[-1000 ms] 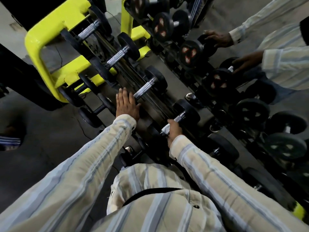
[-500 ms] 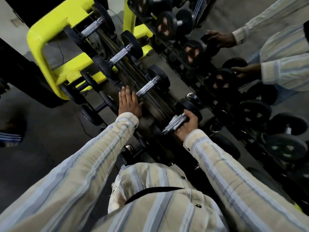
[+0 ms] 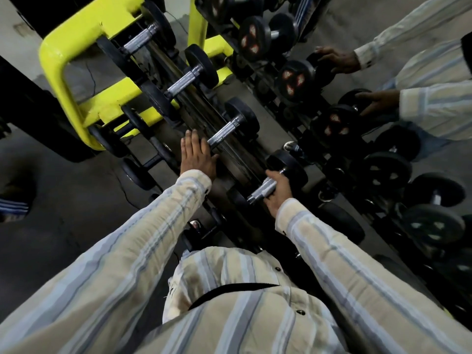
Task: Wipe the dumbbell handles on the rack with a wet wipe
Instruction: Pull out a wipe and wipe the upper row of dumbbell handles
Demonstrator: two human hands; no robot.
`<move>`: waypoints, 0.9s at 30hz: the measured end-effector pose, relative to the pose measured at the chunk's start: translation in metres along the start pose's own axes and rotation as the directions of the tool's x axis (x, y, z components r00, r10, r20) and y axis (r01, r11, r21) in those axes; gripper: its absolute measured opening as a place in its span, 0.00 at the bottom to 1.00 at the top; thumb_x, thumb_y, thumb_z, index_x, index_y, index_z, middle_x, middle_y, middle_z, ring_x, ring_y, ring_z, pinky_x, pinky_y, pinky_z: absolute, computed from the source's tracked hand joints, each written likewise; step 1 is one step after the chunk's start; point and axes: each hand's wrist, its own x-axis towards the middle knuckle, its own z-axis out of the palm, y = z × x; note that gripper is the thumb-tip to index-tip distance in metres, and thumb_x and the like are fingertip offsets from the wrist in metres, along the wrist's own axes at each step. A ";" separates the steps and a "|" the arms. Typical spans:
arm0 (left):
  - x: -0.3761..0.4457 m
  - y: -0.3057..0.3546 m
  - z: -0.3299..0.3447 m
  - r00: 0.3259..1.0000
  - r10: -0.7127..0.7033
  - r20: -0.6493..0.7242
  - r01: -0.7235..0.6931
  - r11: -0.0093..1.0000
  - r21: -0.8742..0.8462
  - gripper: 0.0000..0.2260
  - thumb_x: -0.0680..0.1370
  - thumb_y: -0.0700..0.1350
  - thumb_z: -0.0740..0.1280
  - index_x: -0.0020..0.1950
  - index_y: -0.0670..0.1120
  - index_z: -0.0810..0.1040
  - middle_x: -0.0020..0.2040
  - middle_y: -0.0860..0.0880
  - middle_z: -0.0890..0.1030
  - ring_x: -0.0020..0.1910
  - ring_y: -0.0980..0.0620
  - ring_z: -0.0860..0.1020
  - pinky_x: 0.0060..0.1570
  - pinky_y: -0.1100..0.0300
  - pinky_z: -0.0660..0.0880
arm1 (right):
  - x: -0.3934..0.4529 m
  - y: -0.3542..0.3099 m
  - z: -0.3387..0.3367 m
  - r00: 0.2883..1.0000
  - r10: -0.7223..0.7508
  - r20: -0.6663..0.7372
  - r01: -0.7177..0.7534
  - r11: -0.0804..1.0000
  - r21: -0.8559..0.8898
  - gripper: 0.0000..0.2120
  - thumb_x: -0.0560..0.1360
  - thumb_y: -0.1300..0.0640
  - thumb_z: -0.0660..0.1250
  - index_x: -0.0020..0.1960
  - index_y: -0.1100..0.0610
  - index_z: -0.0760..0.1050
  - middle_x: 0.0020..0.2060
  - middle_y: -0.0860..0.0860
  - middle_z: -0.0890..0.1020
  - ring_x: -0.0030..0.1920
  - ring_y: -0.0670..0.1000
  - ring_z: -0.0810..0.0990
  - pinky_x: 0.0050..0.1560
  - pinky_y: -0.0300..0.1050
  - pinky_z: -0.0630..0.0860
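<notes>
A glossy yellow steel rack frame (image 3: 55,72) curves at the left, carrying black round-headed dumbbells with knurled chrome handles. The left hand (image 3: 196,157) lies flat, fingers straight and together, on the near head of one dumbbell (image 3: 227,131). To its right, the right hand (image 3: 277,191) curls under the next dumbbell handle (image 3: 263,191); no wet wipe is discernible, and a mirror (image 3: 357,123) behind repeats the scene.

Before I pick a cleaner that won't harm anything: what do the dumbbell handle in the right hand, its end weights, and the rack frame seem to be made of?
The dumbbell handle held by the right hand looks like bright bare metal, probably chromed steel: silvery, shiny, finely knurled. Its end weight looks like matte black rubber or coated iron; which one is unclear. The rack frame looks like metal tube in glossy yellow paint.
</notes>
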 end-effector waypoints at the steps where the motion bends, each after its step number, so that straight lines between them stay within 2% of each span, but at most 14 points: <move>1: -0.001 0.000 0.000 1.000 0.007 -0.013 -0.007 1.000 0.000 0.29 0.78 0.52 0.69 0.71 0.34 0.69 0.77 0.30 0.62 0.79 0.30 0.57 0.78 0.38 0.50 | -0.003 0.005 0.003 1.000 -0.006 0.020 0.009 0.990 -0.139 0.22 0.64 0.48 0.75 0.52 0.59 0.79 0.48 0.56 0.80 0.52 0.57 0.81 0.60 0.51 0.77; 3: -0.002 -0.001 0.001 0.999 0.015 -0.031 -0.015 1.000 0.010 0.29 0.78 0.52 0.69 0.70 0.33 0.70 0.76 0.30 0.63 0.78 0.29 0.59 0.78 0.37 0.52 | -0.021 0.009 0.009 0.994 -0.094 0.047 0.105 0.854 -0.510 0.26 0.67 0.45 0.74 0.56 0.61 0.76 0.50 0.58 0.80 0.54 0.58 0.80 0.61 0.49 0.74; 4: -0.002 -0.001 0.000 0.999 0.016 -0.030 -0.015 1.000 0.021 0.28 0.78 0.52 0.68 0.70 0.33 0.70 0.76 0.30 0.64 0.78 0.29 0.59 0.77 0.36 0.52 | -0.026 0.013 0.012 0.988 -0.131 0.086 0.156 0.755 -0.637 0.25 0.71 0.43 0.72 0.59 0.60 0.73 0.52 0.58 0.78 0.57 0.57 0.78 0.62 0.48 0.72; 5: -0.002 -0.001 0.001 0.999 0.019 -0.028 -0.018 0.999 0.033 0.28 0.78 0.52 0.68 0.70 0.33 0.70 0.76 0.30 0.64 0.77 0.29 0.60 0.77 0.36 0.52 | -0.030 0.019 0.015 0.982 -0.145 0.123 0.189 0.659 -0.728 0.30 0.75 0.42 0.69 0.66 0.63 0.70 0.58 0.60 0.76 0.61 0.58 0.75 0.67 0.48 0.69; 7: -0.001 -0.002 0.003 0.999 0.025 -0.030 -0.023 0.998 0.053 0.29 0.78 0.53 0.67 0.70 0.33 0.70 0.75 0.30 0.64 0.77 0.29 0.60 0.77 0.37 0.52 | -0.039 0.031 0.021 0.971 -0.170 0.168 0.225 0.414 -0.882 0.43 0.79 0.35 0.60 0.76 0.69 0.55 0.74 0.66 0.63 0.74 0.63 0.64 0.74 0.52 0.60; 8: -0.001 -0.002 0.003 0.999 0.026 -0.031 -0.025 0.998 0.053 0.28 0.78 0.53 0.67 0.70 0.33 0.70 0.75 0.30 0.64 0.77 0.29 0.60 0.77 0.37 0.52 | -0.040 0.039 0.022 0.963 -0.196 0.188 0.238 0.277 -0.931 0.48 0.79 0.31 0.55 0.78 0.70 0.50 0.77 0.69 0.54 0.78 0.65 0.57 0.77 0.54 0.57; 10: -0.001 -0.002 0.004 0.999 0.025 -0.026 -0.024 0.999 0.042 0.28 0.78 0.53 0.66 0.69 0.33 0.70 0.76 0.30 0.64 0.78 0.29 0.59 0.77 0.37 0.52 | -0.038 0.053 0.019 0.934 -0.271 0.233 0.256 0.051 -0.965 0.52 0.76 0.26 0.47 0.79 0.70 0.48 0.78 0.70 0.46 0.79 0.67 0.48 0.79 0.57 0.49; 13: 0.000 -0.001 0.003 1.000 0.012 -0.017 -0.012 0.999 0.041 0.28 0.79 0.53 0.66 0.70 0.34 0.70 0.77 0.30 0.62 0.78 0.30 0.57 0.78 0.38 0.50 | -0.030 0.054 0.008 0.840 -0.385 0.383 0.300 -0.260 -0.918 0.56 0.71 0.24 0.34 0.79 0.69 0.49 0.80 0.66 0.47 0.81 0.61 0.44 0.80 0.54 0.42; 16: 0.001 0.000 0.002 1.000 -0.002 0.006 0.002 0.999 0.032 0.28 0.80 0.54 0.65 0.72 0.35 0.68 0.78 0.32 0.60 0.80 0.32 0.55 0.79 0.40 0.47 | -0.015 0.030 0.000 0.803 -0.367 0.469 0.264 -0.486 -0.833 0.60 0.68 0.23 0.28 0.78 0.70 0.56 0.79 0.65 0.57 0.81 0.59 0.51 0.80 0.54 0.44; 18: 0.001 -0.001 0.003 1.000 0.004 0.007 -0.004 0.999 0.035 0.28 0.80 0.54 0.66 0.71 0.35 0.68 0.78 0.32 0.60 0.80 0.32 0.55 0.79 0.39 0.48 | -0.008 0.008 0.000 0.789 -0.332 0.516 0.216 -0.637 -0.740 0.61 0.68 0.24 0.26 0.74 0.70 0.65 0.73 0.66 0.68 0.77 0.61 0.61 0.80 0.54 0.47; 20: 0.001 -0.001 0.002 1.000 0.009 0.000 -0.009 0.999 0.039 0.28 0.79 0.53 0.67 0.71 0.35 0.69 0.77 0.31 0.62 0.79 0.31 0.56 0.79 0.38 0.51 | -0.001 -0.007 0.002 0.769 -0.256 0.585 0.240 -0.733 -0.636 0.60 0.68 0.24 0.27 0.65 0.67 0.77 0.62 0.64 0.79 0.70 0.60 0.71 0.79 0.55 0.49; 23: 0.000 -0.001 0.002 1.000 0.013 -0.005 -0.013 0.999 0.041 0.28 0.79 0.53 0.67 0.70 0.34 0.69 0.77 0.31 0.62 0.79 0.31 0.57 0.78 0.38 0.51 | 0.005 -0.008 0.005 0.737 -0.085 0.671 0.401 -0.744 -0.535 0.56 0.68 0.23 0.27 0.53 0.58 0.83 0.52 0.58 0.84 0.62 0.57 0.78 0.78 0.55 0.53; 25: 0.000 -0.002 0.003 1.000 0.023 -0.014 -0.022 0.999 0.034 0.28 0.78 0.53 0.68 0.70 0.34 0.69 0.77 0.31 0.63 0.78 0.30 0.58 0.78 0.37 0.52 | 0.006 0.002 0.004 0.683 0.013 0.730 0.520 -0.710 -0.474 0.56 0.69 0.23 0.24 0.53 0.57 0.81 0.51 0.56 0.84 0.61 0.56 0.79 0.78 0.56 0.55; 27: 0.000 -0.003 0.004 0.999 0.025 -0.024 -0.024 0.999 0.035 0.28 0.78 0.53 0.68 0.70 0.34 0.70 0.76 0.30 0.63 0.78 0.30 0.58 0.78 0.37 0.52 | 0.001 0.012 -0.006 0.621 0.023 0.784 0.578 -0.689 -0.438 0.56 0.70 0.24 0.25 0.61 0.58 0.79 0.56 0.56 0.82 0.65 0.55 0.76 0.78 0.54 0.55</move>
